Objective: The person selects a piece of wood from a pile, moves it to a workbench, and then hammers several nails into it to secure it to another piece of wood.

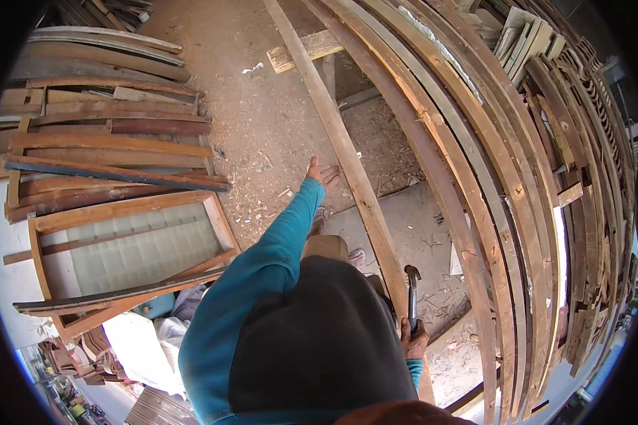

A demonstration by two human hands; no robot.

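"One claw hammer (412, 308) in view. Held how?"

"Right hand (416, 340) wrapped around the handle, fingers closed, hammer head pointing forward, just beside the long plank (371, 212)."

"And the left hand (325, 174)?"

"Reaching well ahead, holding nothing visible, fingers loose and extended, thumb apart. Near the left edge of the plank; touching or just short of it, cannot tell."

"Plank lying where?"

"Lengthwise, from close by the right hand out toward the far side, over a short wooden block (322, 44), with a stack of long timbers (521, 191) to its right."

"How far along, then?"

"Hard to place; probably partway. Plenty of timber already gathered in that stack, more in the pile of boards (106, 140) at left. Wood chips (262, 161) strewn over the floor (244, 99), likely from work already done."

"Left to do?"

"Apparently this plank, lying apart from the stack. No nail clearly visible along it, no hammer contact to be seen."
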